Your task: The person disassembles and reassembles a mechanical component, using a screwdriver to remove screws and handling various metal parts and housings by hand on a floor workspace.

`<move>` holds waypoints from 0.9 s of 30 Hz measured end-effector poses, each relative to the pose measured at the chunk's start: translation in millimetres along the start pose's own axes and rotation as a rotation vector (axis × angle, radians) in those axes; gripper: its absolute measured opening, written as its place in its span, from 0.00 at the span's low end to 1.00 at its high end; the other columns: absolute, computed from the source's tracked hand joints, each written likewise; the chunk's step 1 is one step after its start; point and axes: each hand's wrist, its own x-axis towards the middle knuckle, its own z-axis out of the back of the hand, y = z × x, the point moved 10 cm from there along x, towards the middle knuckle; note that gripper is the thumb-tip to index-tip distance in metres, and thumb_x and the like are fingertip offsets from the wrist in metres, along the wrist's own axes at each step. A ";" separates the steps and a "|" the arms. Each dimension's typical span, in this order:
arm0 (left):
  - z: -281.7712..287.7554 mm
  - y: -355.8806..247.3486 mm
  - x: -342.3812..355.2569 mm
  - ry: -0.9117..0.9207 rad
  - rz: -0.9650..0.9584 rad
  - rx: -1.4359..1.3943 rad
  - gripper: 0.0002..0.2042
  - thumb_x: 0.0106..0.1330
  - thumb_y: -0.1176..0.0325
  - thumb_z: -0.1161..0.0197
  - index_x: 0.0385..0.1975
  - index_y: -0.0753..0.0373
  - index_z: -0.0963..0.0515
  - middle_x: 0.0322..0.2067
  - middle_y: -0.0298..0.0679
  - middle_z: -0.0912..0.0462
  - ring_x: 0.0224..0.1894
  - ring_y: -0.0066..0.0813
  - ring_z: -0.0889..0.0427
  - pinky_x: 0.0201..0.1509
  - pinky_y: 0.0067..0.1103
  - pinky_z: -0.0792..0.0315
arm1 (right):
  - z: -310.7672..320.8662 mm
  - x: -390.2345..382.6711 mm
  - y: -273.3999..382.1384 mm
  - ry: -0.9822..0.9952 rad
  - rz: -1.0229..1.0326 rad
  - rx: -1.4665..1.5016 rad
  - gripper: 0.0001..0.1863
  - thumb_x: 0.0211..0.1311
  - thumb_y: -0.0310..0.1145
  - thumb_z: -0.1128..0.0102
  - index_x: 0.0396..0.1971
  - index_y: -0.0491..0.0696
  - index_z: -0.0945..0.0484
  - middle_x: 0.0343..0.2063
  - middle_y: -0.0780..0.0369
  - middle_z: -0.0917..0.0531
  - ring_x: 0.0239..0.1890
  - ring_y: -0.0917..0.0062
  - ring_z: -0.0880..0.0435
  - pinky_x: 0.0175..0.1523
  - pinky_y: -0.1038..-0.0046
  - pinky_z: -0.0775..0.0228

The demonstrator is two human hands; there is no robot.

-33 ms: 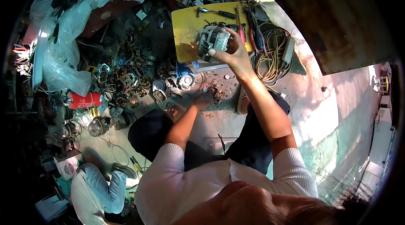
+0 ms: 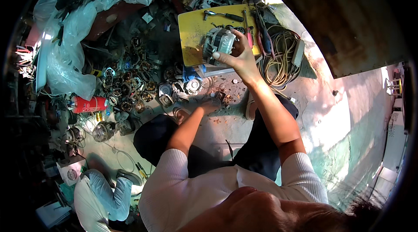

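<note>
My right hand (image 2: 239, 58) grips a silver metal motor housing (image 2: 220, 45) over a yellow board (image 2: 189, 27); thumb and fingers wrap round its side. Behind it on the board lie a ratchet wrench (image 2: 224, 15), a long screwdriver with a red handle (image 2: 249, 36) and small dark parts partly hidden by the housing. My left hand (image 2: 211, 105) hangs low, beside metal scraps and debris (image 2: 224, 98) on the concrete; its fingers are blurred.
Heaped metal parts (image 2: 128, 84), plastic sheeting (image 2: 74, 62) and a red cylinder (image 2: 89, 104) are at left. Coiled cables (image 2: 283, 71) lie right of the board, below a rusty panel (image 2: 344, 23). Another person in grey trousers (image 2: 113, 197) is at lower left.
My right hand and the housing have shifted slightly left and down relative to the board. The whole view has shifted a few pixels.
</note>
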 end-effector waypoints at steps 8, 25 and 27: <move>236.0 -152.8 -197.8 -0.242 -0.143 0.058 0.28 0.63 0.43 0.39 0.38 0.70 0.18 0.29 0.46 0.14 0.31 0.34 0.15 0.41 0.27 0.25 | -29.2 7.3 5.7 -0.007 0.151 -0.203 0.53 0.35 0.42 0.16 0.62 0.38 0.38 0.54 0.52 0.25 0.59 0.68 0.28 0.65 0.69 0.38; 247.4 -190.5 -213.5 -0.224 -0.465 -1.345 0.37 0.58 0.38 0.33 0.60 0.58 0.31 0.45 0.35 0.21 0.46 0.29 0.22 0.51 0.28 0.29 | -61.0 5.3 -6.7 -0.013 0.312 -0.464 0.53 0.32 0.38 0.16 0.62 0.39 0.38 0.55 0.51 0.25 0.59 0.66 0.25 0.64 0.68 0.35; 251.4 -190.4 -213.1 -0.280 -0.471 -1.373 0.31 0.59 0.44 0.32 0.57 0.57 0.28 0.44 0.34 0.21 0.45 0.25 0.22 0.47 0.24 0.29 | -67.2 6.7 -5.9 0.030 0.348 -0.546 0.53 0.32 0.38 0.16 0.62 0.39 0.37 0.55 0.51 0.25 0.59 0.65 0.25 0.64 0.68 0.35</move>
